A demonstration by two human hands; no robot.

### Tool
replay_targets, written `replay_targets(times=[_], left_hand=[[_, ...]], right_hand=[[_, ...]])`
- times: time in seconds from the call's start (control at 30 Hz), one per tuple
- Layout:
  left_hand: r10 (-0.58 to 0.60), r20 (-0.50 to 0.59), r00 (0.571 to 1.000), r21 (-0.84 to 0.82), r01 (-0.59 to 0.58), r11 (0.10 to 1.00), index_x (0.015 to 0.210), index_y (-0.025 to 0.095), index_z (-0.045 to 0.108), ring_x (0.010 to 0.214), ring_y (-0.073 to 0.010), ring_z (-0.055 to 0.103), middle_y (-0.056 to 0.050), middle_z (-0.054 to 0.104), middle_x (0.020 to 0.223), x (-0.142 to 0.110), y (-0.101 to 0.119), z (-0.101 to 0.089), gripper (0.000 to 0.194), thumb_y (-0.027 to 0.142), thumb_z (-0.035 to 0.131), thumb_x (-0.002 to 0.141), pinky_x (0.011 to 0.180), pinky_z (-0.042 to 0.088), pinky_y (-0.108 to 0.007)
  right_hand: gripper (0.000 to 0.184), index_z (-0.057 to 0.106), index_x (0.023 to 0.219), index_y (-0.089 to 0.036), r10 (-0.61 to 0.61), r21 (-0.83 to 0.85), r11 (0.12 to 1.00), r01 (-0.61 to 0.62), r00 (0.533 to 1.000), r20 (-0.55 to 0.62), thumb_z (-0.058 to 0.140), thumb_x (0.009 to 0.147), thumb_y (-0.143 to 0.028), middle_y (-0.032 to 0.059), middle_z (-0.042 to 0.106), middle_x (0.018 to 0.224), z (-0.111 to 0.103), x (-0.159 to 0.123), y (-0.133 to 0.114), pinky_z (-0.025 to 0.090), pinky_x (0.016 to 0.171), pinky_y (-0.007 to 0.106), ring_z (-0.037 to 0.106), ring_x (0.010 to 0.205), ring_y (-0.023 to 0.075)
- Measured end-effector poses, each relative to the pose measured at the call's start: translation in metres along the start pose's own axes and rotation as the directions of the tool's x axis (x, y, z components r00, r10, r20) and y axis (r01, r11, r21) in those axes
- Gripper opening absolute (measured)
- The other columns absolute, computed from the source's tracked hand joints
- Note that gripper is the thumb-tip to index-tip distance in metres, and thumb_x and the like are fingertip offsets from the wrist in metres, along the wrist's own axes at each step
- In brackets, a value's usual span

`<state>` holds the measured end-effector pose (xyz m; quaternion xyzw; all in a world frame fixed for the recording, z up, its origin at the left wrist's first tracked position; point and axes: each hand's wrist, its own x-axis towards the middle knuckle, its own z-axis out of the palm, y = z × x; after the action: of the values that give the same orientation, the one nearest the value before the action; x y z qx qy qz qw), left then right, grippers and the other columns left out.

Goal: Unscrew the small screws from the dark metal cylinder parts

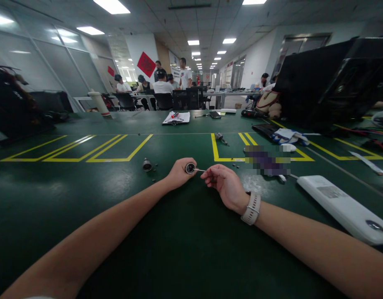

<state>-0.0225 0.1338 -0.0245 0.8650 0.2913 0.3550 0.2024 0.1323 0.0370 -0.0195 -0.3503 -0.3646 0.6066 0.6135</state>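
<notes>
My left hand (179,172) is wrapped round a cylindrical metal part (189,168), its round open end turned towards me. My right hand (224,185), with a watch on the wrist, pinches a thin metal rod (200,170) whose far end reaches the mouth of that part. Whether the rod is a hex key or another tool, I cannot tell. Left of my left hand stands a dark round metal part (147,165), with small dark pieces (154,180) near it. More small pieces (236,166) lie beyond my right hand. Farther back lies a metal part with a narrow tip (221,139).
A long white device (340,205) lies at the right, beside a pixelated patch. Yellow tape (110,160) marks the green table (166,241). Behind are a clipboard with papers (181,118), a phone (215,115) and a large black box-like object (328,83). People sit beyond.
</notes>
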Motion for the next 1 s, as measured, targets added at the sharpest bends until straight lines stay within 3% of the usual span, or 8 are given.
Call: replay_targets(times=[0.13, 0.27, 0.47, 0.7, 1.0], left_hand=[[0.01, -0.006, 1.0, 0.177, -0.008, 0.984, 0.062, 0.016, 0.049, 0.058, -0.0104, 0.046, 0.003, 0.049, 0.061, 0.0, 0.001, 0.0, 0.011, 0.017, 0.055, 0.072, 0.056, 0.036, -0.022], [0.029, 0.015, 0.999, 0.264, -0.032, 0.964, 0.062, 0.016, 0.05, 0.059, -0.0114, 0.047, 0.003, 0.05, 0.062, 0.0, 0.001, 0.0, 0.009, 0.012, 0.054, 0.069, 0.057, 0.036, -0.023], [0.044, 0.047, 0.998, 0.159, -0.051, 0.986, 0.064, 0.016, 0.051, 0.059, -0.0107, 0.047, 0.003, 0.05, 0.062, -0.001, 0.001, -0.001, 0.007, 0.015, 0.055, 0.071, 0.057, 0.036, -0.022], [0.036, 0.056, 0.998, -0.034, -0.035, 0.999, 0.063, 0.015, 0.048, 0.056, -0.0086, 0.042, 0.005, 0.045, 0.06, 0.0, 0.0, 0.0, 0.014, 0.021, 0.057, 0.071, 0.054, 0.035, -0.021], [0.016, 0.1, 0.995, 0.141, -0.03, 0.99, 0.064, 0.015, 0.05, 0.058, -0.0098, 0.045, 0.004, 0.048, 0.062, 0.002, -0.003, 0.0, 0.008, 0.014, 0.055, 0.07, 0.056, 0.034, -0.021]], right_hand=[[0.007, 0.059, 0.066, -0.018, -0.039, -0.103, 0.994, 0.037, 0.999, -0.018, 0.057, 0.072, -0.022, 0.002, 0.066, 0.068, 0.004, -0.004, 0.0, 0.038, 0.06, 0.03, 0.053, 0.061, 0.0142], [0.007, 0.06, 0.066, -0.017, 0.0, -0.105, 0.994, -0.001, 1.0, -0.008, 0.057, 0.072, -0.022, 0.0026, 0.066, 0.068, 0.004, -0.004, -0.001, 0.038, 0.061, 0.03, 0.053, 0.062, 0.0141], [0.008, 0.06, 0.065, -0.016, 0.097, 0.012, 0.995, -0.097, 0.995, -0.028, 0.056, 0.069, -0.021, 0.0039, 0.068, 0.066, -0.002, 0.003, -0.004, 0.038, 0.06, 0.029, 0.053, 0.059, 0.0137], [0.007, 0.06, 0.065, -0.016, 0.132, 0.056, 0.99, -0.128, 0.99, -0.059, 0.056, 0.065, -0.022, 0.0037, 0.068, 0.064, 0.0, 0.002, -0.007, 0.038, 0.06, 0.028, 0.053, 0.057, 0.0131], [0.006, 0.059, 0.061, -0.015, 0.083, -0.019, 0.996, -0.085, 0.993, -0.087, 0.056, 0.062, -0.02, 0.0036, 0.067, 0.058, -0.001, 0.006, -0.008, 0.037, 0.056, 0.027, 0.052, 0.053, 0.0126]])
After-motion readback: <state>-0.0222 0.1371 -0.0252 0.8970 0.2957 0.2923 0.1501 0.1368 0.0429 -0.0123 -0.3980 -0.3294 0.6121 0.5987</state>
